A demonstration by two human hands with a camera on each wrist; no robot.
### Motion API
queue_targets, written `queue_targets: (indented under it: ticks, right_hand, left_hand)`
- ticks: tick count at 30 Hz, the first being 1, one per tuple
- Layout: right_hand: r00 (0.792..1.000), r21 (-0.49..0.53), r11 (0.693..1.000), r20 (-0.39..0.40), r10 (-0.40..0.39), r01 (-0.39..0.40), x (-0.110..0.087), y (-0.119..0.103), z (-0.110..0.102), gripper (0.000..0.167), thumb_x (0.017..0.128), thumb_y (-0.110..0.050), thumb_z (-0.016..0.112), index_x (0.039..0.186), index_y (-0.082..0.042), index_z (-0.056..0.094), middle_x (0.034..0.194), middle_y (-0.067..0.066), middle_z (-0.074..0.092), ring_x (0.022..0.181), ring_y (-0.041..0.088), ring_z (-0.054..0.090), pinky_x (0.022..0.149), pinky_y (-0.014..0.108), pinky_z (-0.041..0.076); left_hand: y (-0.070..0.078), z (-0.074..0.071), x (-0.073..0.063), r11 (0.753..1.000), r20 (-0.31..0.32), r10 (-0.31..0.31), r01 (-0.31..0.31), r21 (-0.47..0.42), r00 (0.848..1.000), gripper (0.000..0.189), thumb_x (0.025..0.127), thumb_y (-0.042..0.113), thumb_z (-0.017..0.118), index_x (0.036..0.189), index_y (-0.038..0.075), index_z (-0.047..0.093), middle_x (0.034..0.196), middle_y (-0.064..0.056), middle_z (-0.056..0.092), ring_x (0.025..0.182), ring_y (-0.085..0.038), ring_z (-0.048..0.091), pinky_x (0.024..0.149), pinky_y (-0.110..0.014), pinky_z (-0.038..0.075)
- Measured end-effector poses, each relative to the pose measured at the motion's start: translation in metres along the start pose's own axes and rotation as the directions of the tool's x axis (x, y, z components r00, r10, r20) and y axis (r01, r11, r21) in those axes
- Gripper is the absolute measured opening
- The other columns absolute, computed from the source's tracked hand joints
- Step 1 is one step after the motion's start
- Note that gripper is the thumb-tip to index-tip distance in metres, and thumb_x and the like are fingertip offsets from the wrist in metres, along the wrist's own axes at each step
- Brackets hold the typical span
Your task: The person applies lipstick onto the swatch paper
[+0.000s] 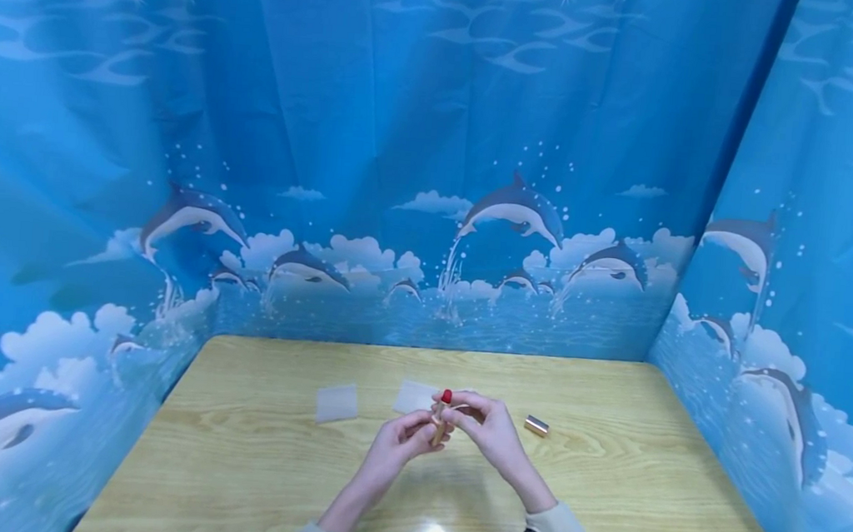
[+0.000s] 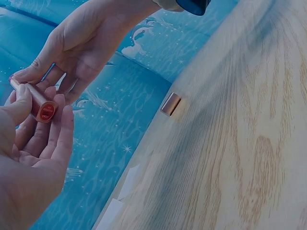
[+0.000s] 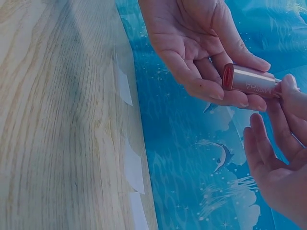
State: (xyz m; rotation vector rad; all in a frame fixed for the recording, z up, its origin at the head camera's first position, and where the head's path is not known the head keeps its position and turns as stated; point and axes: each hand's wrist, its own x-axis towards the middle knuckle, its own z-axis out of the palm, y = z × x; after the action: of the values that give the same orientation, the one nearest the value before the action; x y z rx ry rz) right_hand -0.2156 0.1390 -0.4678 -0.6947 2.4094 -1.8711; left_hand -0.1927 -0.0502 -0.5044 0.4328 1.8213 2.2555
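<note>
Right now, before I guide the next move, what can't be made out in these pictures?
Red tip of the lipstick tube: hidden in the right wrist view by the right hand.
Base print: too small to read in the left wrist view.
White sheet beside the hands: partly covered by them in the head view.
Lowest sheet: cut off by the left wrist view's bottom edge.

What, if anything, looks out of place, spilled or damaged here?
Nothing stands out. The left hand and right hand pinch the lipstick, its red tip showing; what looks like its cap lies on the table. No spill or damage is visible.
</note>
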Motion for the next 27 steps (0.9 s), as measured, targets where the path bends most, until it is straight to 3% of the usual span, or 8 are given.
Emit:
queue_targets:
  ticks: [9,13,19,27]
  right_hand:
    - [1.000,0.017,1.000,0.024,0.000,-0.001,-0.001,0.001,-0.002,0.033,0.097,-0.019,0.069,0.127,-0.004,0.068,0.125,0.012,0.071,0.112,0.021,0.066,0.096,0.025,0.054]
    - [1.000,0.035,0.999,-0.006,0.015,-0.014,0.000,0.007,-0.008,0.035,0.101,-0.022,0.064,0.133,-0.007,0.065,0.127,0.011,0.070,0.113,0.017,0.066,0.097,0.025,0.054]
    - [0.998,0.037,0.999,-0.066,0.007,-0.004,0.006,0.023,-0.021,0.034,0.106,-0.023,0.056,0.131,-0.001,0.065,0.126,0.016,0.070,0.114,0.015,0.067,0.097,0.026,0.057]
    - [0.995,-0.041,0.997,-0.081,0.065,-0.068,0.011,0.037,-0.031,0.036,0.105,-0.022,0.057,0.131,0.001,0.064,0.128,0.018,0.068,0.118,0.033,0.065,0.097,0.032,0.057]
  left_hand:
    - [0.000,0.000,-0.001,1.000,-0.035,-0.003,0.003,0.011,0.999,0.047,0.101,0.021,0.062,0.135,-0.010,0.053,0.126,-0.024,0.066,0.113,-0.029,0.068,0.099,-0.032,0.057]
    - [0.000,-0.001,-0.001,1.000,-0.075,0.005,-0.003,0.025,0.997,0.045,0.100,0.021,0.064,0.133,-0.008,0.055,0.125,-0.022,0.067,0.113,-0.027,0.067,0.099,-0.031,0.057]
    - [0.001,-0.004,-0.002,0.999,-0.143,0.001,0.005,0.039,0.990,0.046,0.097,0.021,0.067,0.133,-0.006,0.056,0.124,-0.019,0.067,0.114,-0.029,0.066,0.099,-0.029,0.056]
    - [0.003,-0.005,-0.002,0.999,-0.171,-0.015,0.020,0.030,0.985,0.046,0.096,0.020,0.070,0.132,-0.006,0.058,0.125,-0.020,0.067,0.114,-0.029,0.066,0.098,-0.028,0.056]
